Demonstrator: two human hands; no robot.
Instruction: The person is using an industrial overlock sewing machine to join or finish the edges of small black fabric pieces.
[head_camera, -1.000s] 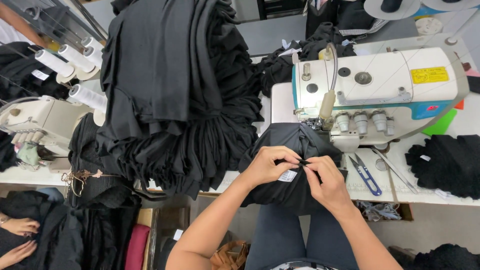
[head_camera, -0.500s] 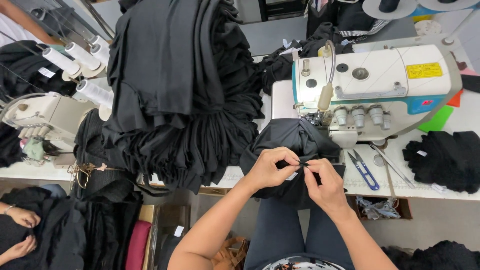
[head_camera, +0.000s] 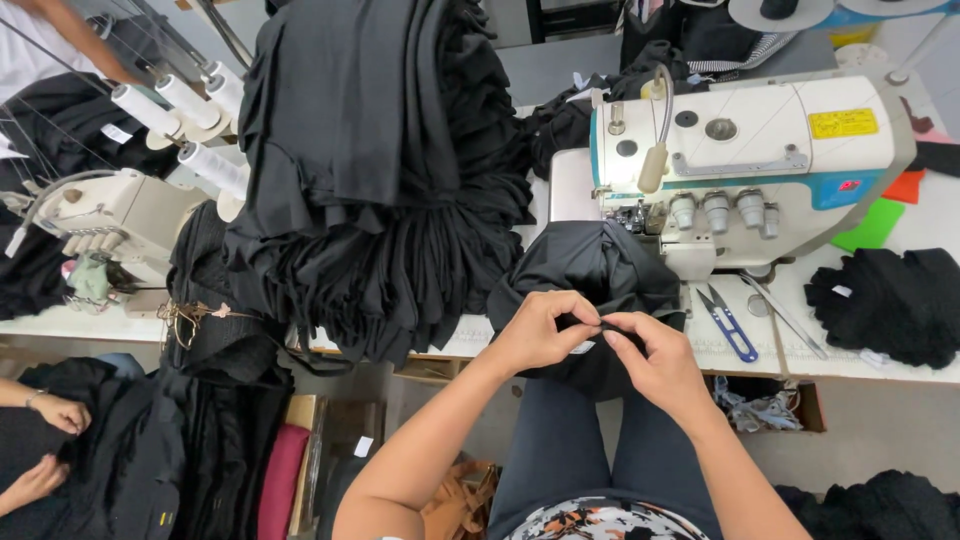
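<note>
One tall heap of folded black cloth (head_camera: 380, 170) fills the table up and to the left of the hands, spilling over its front edge. Up and to the right of them stands a white and blue sewing machine (head_camera: 745, 150), with a green scrap (head_camera: 872, 226) beyond its base. Far to the left are a second machine (head_camera: 100, 225) and white thread cones (head_camera: 165, 105); another person's hands (head_camera: 50, 440) work at dark cloth at the lower left edge.

Directly above the hands, a black garment piece (head_camera: 600, 265) runs from under the machine's needle area toward the person and hangs over the table edge. Its long axis points away from the body, toward the machine. The left hand (head_camera: 540, 330) and right hand (head_camera: 655, 360) meet over its near edge, both closed to a pinch: thumb and fingertips grip a fold of the cloth, with something small and pale showing between them, too small to identify. Both hands are equally near.

Right of the hands lie a smaller black pile (head_camera: 885, 300), then blue-handled snips (head_camera: 728, 325) and tweezers (head_camera: 785, 315). A box of scraps (head_camera: 765, 405) sits under the table, below and right.
</note>
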